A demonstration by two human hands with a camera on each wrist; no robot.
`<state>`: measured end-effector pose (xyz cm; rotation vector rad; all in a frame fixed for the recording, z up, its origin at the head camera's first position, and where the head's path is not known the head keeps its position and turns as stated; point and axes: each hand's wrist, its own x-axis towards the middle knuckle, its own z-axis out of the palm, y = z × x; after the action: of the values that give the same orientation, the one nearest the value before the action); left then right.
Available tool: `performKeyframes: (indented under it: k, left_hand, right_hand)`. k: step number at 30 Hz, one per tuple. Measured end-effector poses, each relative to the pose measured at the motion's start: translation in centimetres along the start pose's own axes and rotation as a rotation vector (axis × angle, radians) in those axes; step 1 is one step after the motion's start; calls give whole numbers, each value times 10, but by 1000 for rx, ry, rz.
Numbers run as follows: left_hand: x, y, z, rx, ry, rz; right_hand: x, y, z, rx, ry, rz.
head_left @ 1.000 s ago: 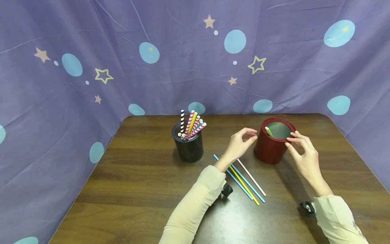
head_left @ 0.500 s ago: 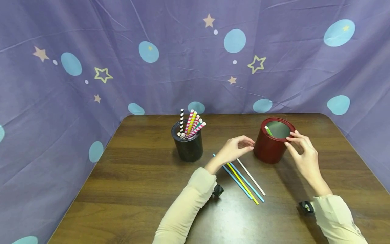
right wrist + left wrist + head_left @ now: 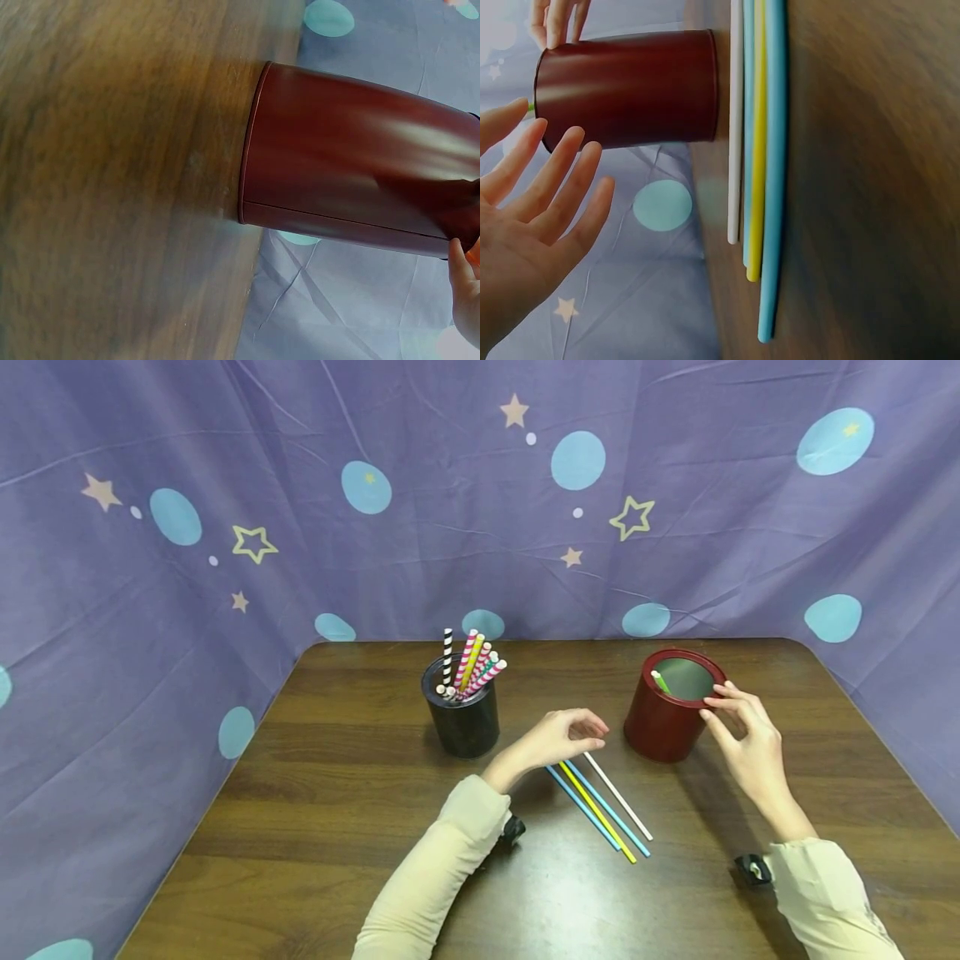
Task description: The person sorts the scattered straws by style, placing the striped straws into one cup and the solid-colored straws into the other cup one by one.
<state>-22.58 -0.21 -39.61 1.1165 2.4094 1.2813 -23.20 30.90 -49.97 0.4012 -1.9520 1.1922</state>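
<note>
My left hand (image 3: pixel 561 739) hovers over the upper ends of several loose straws, its fingers relaxed and holding nothing; in the left wrist view its fingers are spread. Beneath lie two blue straws (image 3: pixel 609 811), a yellow straw (image 3: pixel 597 812) and a white straw (image 3: pixel 619 797). My right hand (image 3: pixel 750 745) holds the rim of the dark red can (image 3: pixel 663 727) at its right side, with the thumb against the outer wall (image 3: pixel 352 157). One green straw (image 3: pixel 662 682) leans inside this upright can, its white tip at the rim.
A black can (image 3: pixel 467 727) stands to the left, with striped and yellow straws (image 3: pixel 472 664) sticking up from it. Both cans are on the brown wooden table (image 3: pixel 322 793). A purple curtain (image 3: pixel 450 510) hangs behind the table.
My left hand has drawn away from the red can, moving left and toward me, over the loose straws. The right hand and both cans have stayed put.
</note>
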Motion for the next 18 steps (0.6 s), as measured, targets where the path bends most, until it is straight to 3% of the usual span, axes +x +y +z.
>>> performKeyframes:
  k: [12,18]
  left_hand:
    - [-14,-15,-5,33,-40,32]
    - [-22,-21,-6,108,-74,45]
  right_hand:
    - [0,1,0,-7,0,-5]
    - [-1,1,0,-19,3,-2]
